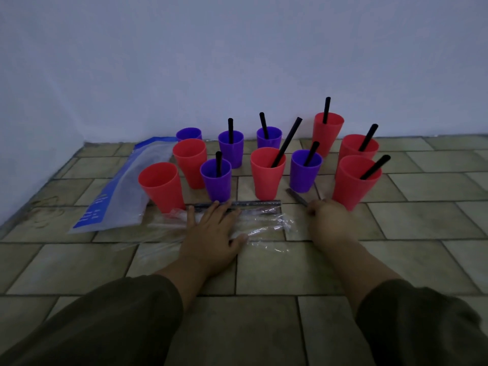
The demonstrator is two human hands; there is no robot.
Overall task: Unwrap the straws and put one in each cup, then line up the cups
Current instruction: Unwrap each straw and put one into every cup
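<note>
Currently held: a wrapped straw (297,196) is pinched at its near end by the curled fingers of the right hand (328,220), just beside the nearest red cup on the right.
Left hand (211,233): laid flat with fingers spread on the clear wrappers (264,228); its fingertips touch the loose wrapped straws (253,204) lying on the tiled floor (264,268).
Filled cups (266,175): eight, red and purple, each with a black straw, grouped unevenly near the wall.
Empty cups (161,186): two red and one purple, at the left.
Plastic bag (118,191): laid flat left of the cups.
</note>
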